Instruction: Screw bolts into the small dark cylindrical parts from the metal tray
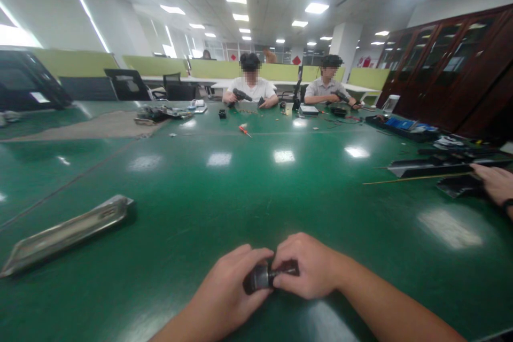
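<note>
Under rows of ceiling lights, a glossy green table [224, 192] fills the room's near half; take the black part [261, 277], low at its near side, as the clock's centre. The left hand [228, 283] curls thumb and fingers round the wide end, while the right hand [308, 270] pinches the narrow end; whether the part touches the table cannot be told. The step in hand looks like two-handed work on this one piece, the left steadying and the right doing the finer handling; a next move would call for a firm left hold and a controlled right pinch. Towards two o'clock, a shallow black tray [395, 134] holds blue packs [404, 123] and other things too blurred to name. At about ten lies a long packet [68, 235] in shiny wrap, its contents unclear. Beyond the tray, a dark cabinet [449, 64] has glass doors, with nothing readable behind them. An orange screwdriver [245, 131] lies at twelve, well apart, and a co-worker's hand [495, 183] rests near three.
</note>
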A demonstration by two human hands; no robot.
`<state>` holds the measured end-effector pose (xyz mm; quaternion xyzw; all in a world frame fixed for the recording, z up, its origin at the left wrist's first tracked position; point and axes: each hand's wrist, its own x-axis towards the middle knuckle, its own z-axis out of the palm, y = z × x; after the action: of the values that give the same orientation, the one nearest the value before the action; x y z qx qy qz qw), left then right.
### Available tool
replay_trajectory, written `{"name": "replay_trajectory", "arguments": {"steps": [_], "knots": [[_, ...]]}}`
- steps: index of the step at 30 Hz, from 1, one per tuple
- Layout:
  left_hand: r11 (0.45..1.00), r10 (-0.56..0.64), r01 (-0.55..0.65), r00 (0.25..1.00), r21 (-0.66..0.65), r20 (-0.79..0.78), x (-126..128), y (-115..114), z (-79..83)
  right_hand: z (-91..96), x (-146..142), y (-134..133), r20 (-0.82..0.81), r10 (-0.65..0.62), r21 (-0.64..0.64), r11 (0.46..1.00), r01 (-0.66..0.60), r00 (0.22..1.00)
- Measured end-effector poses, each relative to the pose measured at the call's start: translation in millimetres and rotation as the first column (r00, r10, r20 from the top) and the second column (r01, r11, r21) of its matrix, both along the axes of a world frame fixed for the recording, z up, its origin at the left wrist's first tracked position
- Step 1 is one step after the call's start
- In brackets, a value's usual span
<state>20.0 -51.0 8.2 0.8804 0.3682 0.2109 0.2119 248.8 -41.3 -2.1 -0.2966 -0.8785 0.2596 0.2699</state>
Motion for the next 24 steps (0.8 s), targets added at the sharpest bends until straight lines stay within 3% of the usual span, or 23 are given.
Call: {"name": "replay_trajectory", "arguments": {"steps": [24], "knots": [[0.998, 0.018, -0.02, 0.999, -0.054, -0.04, -1.3, 0.4, 6.0, 2.1, 3.0, 0.3, 0.068, -0.021, 0.042, 0.999, 0.018, 0.997]]}}
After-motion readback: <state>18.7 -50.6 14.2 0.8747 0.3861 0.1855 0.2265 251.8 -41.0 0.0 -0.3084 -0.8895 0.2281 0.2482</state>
